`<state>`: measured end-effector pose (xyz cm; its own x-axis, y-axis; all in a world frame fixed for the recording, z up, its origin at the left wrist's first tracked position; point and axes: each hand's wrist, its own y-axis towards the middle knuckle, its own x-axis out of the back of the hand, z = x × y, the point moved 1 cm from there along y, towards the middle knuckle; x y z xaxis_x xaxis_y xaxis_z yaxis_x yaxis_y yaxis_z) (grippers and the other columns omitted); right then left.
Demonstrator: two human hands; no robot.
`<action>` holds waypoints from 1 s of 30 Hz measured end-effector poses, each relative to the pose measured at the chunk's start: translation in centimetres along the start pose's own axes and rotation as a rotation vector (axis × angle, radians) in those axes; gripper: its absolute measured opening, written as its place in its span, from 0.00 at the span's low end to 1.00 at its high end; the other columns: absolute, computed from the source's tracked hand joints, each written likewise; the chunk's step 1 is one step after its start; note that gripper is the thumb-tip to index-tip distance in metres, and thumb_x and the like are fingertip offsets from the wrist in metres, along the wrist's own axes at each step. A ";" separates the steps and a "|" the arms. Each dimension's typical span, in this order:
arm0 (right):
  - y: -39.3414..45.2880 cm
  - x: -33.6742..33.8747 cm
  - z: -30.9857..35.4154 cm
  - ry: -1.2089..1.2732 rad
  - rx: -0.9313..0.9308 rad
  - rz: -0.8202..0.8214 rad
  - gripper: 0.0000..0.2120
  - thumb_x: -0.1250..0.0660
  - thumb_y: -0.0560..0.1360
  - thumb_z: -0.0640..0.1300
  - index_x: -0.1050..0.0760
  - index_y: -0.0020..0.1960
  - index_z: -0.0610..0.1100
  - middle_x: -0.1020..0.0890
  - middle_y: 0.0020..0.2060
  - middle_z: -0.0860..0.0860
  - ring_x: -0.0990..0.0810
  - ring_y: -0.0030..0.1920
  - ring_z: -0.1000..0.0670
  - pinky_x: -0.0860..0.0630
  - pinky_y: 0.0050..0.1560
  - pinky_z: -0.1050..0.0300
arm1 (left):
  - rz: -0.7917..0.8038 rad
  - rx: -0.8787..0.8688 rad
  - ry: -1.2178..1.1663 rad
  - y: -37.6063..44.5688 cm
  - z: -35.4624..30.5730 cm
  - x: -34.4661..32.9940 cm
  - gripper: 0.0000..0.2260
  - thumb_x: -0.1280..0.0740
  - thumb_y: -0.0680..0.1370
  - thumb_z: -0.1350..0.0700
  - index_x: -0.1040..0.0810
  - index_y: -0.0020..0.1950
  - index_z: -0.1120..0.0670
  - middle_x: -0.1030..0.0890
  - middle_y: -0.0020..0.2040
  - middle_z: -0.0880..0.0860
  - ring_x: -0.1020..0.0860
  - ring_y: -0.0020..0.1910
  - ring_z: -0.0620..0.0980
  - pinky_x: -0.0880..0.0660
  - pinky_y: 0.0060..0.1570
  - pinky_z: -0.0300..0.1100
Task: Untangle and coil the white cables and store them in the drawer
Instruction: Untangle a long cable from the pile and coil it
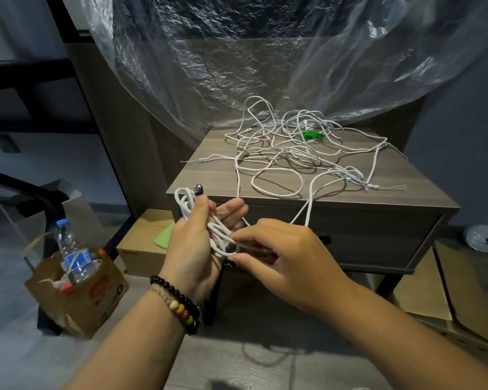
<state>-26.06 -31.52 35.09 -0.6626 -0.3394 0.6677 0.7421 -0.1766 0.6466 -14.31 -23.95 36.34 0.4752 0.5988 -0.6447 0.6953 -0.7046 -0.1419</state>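
The left hand (193,243) grips a half-wound coil of thin white cable (209,226) before the grey wooden worktop's (209,175) front edge; the right hand (279,254) pinches its strand. Light and limp, it likely springs loose unless held at the crossing. The white tangle (293,147) fills the worktop's middle.

Matt wood-grain nightstand (209,164); crinkled glossy plastic sheet (223,52).

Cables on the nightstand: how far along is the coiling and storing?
Early. Nothing looks stored: the drawer is shut. In hand: the left hand holds a partial coil while the right hand pinches its strand. Left: the tangle on the nightstand.
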 end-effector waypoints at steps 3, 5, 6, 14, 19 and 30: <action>-0.2 -0.2 -0.2 -0.065 0.043 -0.024 0.12 0.33 0.76 0.49 0.19 0.55 0.45 0.19 0.42 0.53 0.21 0.40 0.54 0.22 0.37 0.53 | 0.012 0.050 -0.067 0.0 0.4 0.0 0.12 0.44 0.82 0.49 0.29 0.46 0.55 0.15 0.45 0.59 0.16 0.45 0.52 0.18 0.41 0.42; -0.2 -0.2 -0.3 -0.083 0.060 -0.064 0.09 0.32 0.77 0.47 0.18 0.54 0.44 0.20 0.41 0.52 0.22 0.39 0.54 0.22 0.36 0.55 | -0.002 0.058 -0.083 -0.1 0.5 -0.1 0.11 0.43 0.82 0.50 0.28 0.50 0.56 0.15 0.44 0.58 0.16 0.45 0.52 0.18 0.45 0.45; -0.2 -0.3 -0.2 -0.091 0.064 -0.079 0.09 0.32 0.77 0.46 0.18 0.53 0.44 0.20 0.40 0.53 0.22 0.38 0.54 0.23 0.36 0.56 | -0.012 0.057 -0.080 -0.2 0.6 -0.1 0.11 0.42 0.82 0.50 0.28 0.52 0.57 0.15 0.43 0.57 0.16 0.43 0.52 0.19 0.44 0.45; -0.3 -0.4 -0.3 -0.136 0.080 -0.026 0.08 0.32 0.76 0.47 0.17 0.50 0.45 0.19 0.40 0.53 0.21 0.38 0.53 0.22 0.35 0.54 | -0.063 0.037 0.002 0.2 1.0 0.1 0.12 0.43 0.82 0.50 0.27 0.47 0.57 0.15 0.46 0.58 0.16 0.48 0.52 0.21 0.50 0.46; 0.0 -0.1 -0.7 -0.115 0.053 0.057 0.10 0.37 0.78 0.48 0.18 0.52 0.47 0.21 0.36 0.56 0.23 0.36 0.54 0.23 0.34 0.51 | -0.119 0.026 -0.086 0.8 -0.4 0.5 0.13 0.45 0.82 0.48 0.30 0.46 0.56 0.16 0.49 0.60 0.16 0.47 0.52 0.18 0.46 0.44; 0.2 3.2 -3.9 -0.046 -0.124 0.123 0.10 0.34 0.73 0.51 0.15 0.46 0.49 0.20 0.35 0.59 0.23 0.36 0.58 0.30 0.38 0.66 | -0.096 -0.016 -0.139 1.8 -3.5 2.5 0.17 0.44 0.81 0.44 0.29 0.37 0.52 0.35 0.24 0.45 0.38 0.18 0.41 0.38 0.19 0.31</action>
<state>-27.60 -36.22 35.96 -0.5675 -0.3234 0.7572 0.8230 -0.2494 0.5103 -9.99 -22.36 37.07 0.3283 0.6036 -0.7266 0.7430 -0.6400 -0.1960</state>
